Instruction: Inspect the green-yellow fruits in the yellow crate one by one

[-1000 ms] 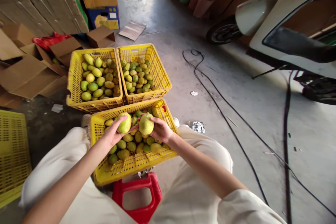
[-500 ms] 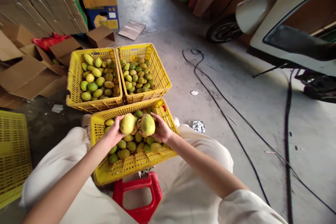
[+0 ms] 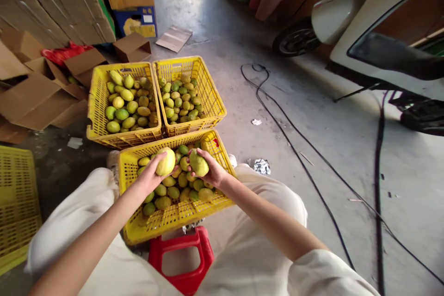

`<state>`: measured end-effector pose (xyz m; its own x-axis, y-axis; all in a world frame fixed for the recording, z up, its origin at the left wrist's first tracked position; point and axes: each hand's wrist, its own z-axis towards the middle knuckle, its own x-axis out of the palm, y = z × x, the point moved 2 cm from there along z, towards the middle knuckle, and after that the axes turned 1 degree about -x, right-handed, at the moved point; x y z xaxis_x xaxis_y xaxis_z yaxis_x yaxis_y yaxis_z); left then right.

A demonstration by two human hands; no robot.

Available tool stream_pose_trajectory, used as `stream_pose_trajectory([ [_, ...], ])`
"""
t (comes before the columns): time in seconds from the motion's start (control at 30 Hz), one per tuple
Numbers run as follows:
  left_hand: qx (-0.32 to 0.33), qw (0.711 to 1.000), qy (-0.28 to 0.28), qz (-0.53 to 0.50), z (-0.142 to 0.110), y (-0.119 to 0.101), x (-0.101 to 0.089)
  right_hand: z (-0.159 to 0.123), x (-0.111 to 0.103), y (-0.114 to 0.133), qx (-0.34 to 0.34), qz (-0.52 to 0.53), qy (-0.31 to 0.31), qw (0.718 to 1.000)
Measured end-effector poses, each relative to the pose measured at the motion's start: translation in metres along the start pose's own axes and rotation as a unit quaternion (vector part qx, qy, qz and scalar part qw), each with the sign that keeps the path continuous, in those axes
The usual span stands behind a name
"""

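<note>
My left hand (image 3: 150, 176) is closed around a pale yellow lemon (image 3: 166, 161). A greener lemon (image 3: 199, 164) sits in my right hand (image 3: 215, 172), with the fingers curled about it. Both fruits are held a little apart, above the nearest yellow crate (image 3: 152, 231), which stands between my knees. Inside that crate lies a heap of green and yellow lemons (image 3: 173, 192). Two more yellow crates, a left one (image 3: 121, 139) and a right one (image 3: 212, 95), stand just behind it, each partly filled with similar fruit.
A red plastic stool (image 3: 206, 254) is below the near crate. Open cardboard boxes (image 3: 31, 101) lie at left, beside another yellow crate (image 3: 17, 194). Black cables (image 3: 294, 141) cross the floor at right, near a parked white scooter (image 3: 374, 32). Crumpled foil (image 3: 262, 166) lies by my right knee.
The lemon in my left hand has shifted slightly left and up. In my right hand the other lemon has turned and now tilts. Both hands keep their hold.
</note>
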<state>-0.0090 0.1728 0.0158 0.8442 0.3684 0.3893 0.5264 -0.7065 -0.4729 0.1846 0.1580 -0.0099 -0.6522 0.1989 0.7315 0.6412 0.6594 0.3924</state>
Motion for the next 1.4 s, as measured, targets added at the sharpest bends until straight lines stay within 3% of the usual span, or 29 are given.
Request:
stream_pose_trajectory([
  [0.2,-0.002,0.999,-0.016,-0.028,0.002,0.001,-0.002,0.001,0.002,0.005,0.002,0.049,-0.057,0.997],
  [0.43,-0.021,1.0,0.001,-0.019,0.0,-0.002,0.0,0.0,0.0,0.004,-0.005,0.056,-0.006,0.998],
  [0.9,0.003,0.997,0.044,-0.067,-0.003,-0.005,0.0,-0.003,0.001,0.012,-0.027,0.034,-0.025,0.999],
  [1.13,0.031,0.993,-0.061,-0.095,-0.002,-0.004,0.0,-0.001,0.001,0.01,-0.033,0.071,-0.021,0.997],
  [1.4,0.028,0.997,-0.044,-0.063,-0.002,-0.008,0.0,-0.006,0.009,0.012,-0.049,0.05,-0.047,0.996],
])
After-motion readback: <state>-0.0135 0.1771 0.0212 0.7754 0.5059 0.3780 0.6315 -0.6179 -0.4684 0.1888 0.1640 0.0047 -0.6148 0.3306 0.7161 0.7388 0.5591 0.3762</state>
